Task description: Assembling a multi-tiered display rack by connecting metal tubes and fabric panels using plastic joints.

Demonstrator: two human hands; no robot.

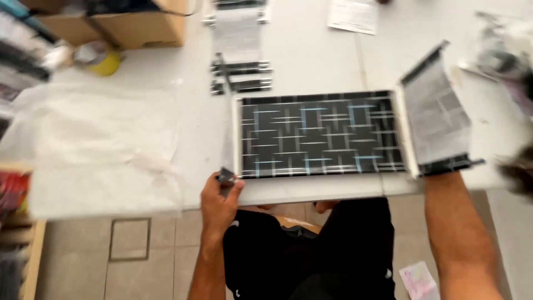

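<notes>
A flat black panel [319, 136] with white and light-blue line pattern lies on the white table [311, 61] near its front edge. My left hand [219, 197] grips the panel's front left corner, next to a small dark corner piece [226, 176]. At the panel's right end a grey patterned panel [436, 116] with dark edge rails stands tilted upward. My right forearm [455, 228] reaches up under that tilted panel; the right hand itself is hidden behind it.
More grey panels with dark rails [240, 47] lie at the table's back. A cardboard box [125, 22] and a yellow tape roll [102, 58] sit at back left. A paper sheet [352, 15] lies at the back, crumpled plastic [105, 144] on the left, a blurred bag [502, 50] at right.
</notes>
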